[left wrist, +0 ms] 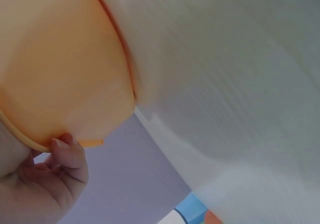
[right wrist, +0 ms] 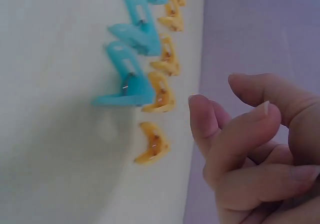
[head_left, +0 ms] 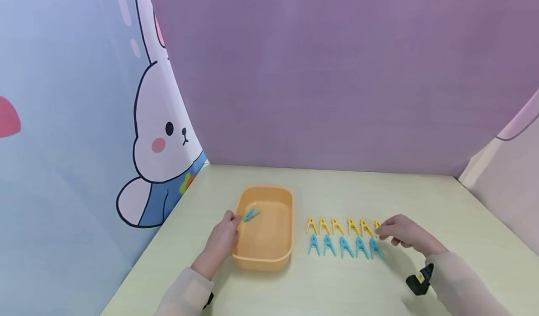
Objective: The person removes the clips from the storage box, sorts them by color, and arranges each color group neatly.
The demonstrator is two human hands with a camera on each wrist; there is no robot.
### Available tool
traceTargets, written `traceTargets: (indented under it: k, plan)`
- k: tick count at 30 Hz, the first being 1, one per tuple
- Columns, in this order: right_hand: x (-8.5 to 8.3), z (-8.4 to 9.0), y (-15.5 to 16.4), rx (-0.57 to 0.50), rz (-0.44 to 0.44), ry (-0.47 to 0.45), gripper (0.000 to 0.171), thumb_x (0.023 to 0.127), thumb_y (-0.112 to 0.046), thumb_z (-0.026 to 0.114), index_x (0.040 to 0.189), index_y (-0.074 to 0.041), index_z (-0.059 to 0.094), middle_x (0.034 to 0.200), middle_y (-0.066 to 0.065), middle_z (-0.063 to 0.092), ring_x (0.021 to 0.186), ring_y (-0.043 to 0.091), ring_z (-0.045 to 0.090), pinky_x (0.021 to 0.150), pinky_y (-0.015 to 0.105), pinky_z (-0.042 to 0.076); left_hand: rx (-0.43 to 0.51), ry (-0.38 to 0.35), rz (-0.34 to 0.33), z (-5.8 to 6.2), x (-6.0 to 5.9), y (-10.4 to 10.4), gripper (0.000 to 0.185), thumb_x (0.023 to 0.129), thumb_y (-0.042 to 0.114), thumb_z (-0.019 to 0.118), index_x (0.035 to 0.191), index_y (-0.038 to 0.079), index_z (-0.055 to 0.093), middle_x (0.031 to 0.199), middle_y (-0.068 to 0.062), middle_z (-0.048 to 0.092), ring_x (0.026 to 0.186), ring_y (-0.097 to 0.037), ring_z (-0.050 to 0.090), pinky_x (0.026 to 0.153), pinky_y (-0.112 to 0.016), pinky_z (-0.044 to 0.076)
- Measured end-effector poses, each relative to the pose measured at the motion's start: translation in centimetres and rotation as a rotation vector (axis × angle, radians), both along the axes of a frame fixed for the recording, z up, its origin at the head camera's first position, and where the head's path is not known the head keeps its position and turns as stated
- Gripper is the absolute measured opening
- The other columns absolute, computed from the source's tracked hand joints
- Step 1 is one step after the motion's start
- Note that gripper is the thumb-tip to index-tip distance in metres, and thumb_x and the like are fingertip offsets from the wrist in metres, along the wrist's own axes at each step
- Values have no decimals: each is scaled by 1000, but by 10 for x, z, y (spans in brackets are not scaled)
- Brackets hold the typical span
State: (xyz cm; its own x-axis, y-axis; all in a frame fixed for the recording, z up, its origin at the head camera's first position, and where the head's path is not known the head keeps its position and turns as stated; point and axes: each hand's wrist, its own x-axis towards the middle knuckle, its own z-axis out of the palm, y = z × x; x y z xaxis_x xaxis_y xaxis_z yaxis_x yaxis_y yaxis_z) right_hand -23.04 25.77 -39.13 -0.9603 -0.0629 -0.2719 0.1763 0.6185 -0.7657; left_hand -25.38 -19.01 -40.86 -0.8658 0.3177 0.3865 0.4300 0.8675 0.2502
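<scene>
My left hand grips the left rim of an orange plastic basin; in the left wrist view its fingers curl over the rim. One blue clothespin lies inside the basin near that side. Over the right end of a row of yellow clothespins hovers my right hand, its fingers loosely bent and holding nothing. The right wrist view has the endmost yellow clothespin on the table, apart from the fingertips. In front of the yellow row is a row of blue clothespins.
The pale table meets a purple backdrop at its far edge. A blue panel with a cartoon rabbit borders the left side. A black strap piece hangs at the right wrist.
</scene>
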Motion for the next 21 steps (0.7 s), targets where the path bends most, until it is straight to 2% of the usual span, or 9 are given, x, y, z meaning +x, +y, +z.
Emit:
traceTargets:
  k: [9, 21]
  plan:
    - [-17, 24, -21, 39, 58, 65, 33, 86, -18, 60, 107, 7, 62, 86, 7, 62, 59, 18, 50, 45, 23, 31, -3, 13, -6, -2, -2, 0, 37, 76, -10, 63, 113, -11, 59, 93, -9, 45, 65, -16, 53, 54, -24, 47]
    - [-38, 58, -54, 30, 95, 112, 27, 87, -17, 58, 105, 1, 65, 87, 6, 61, 57, 17, 49, 45, 23, 30, -6, 10, -16, -3, 0, -2, 37, 76, -10, 63, 113, -11, 59, 93, -9, 45, 64, -17, 53, 54, -25, 47]
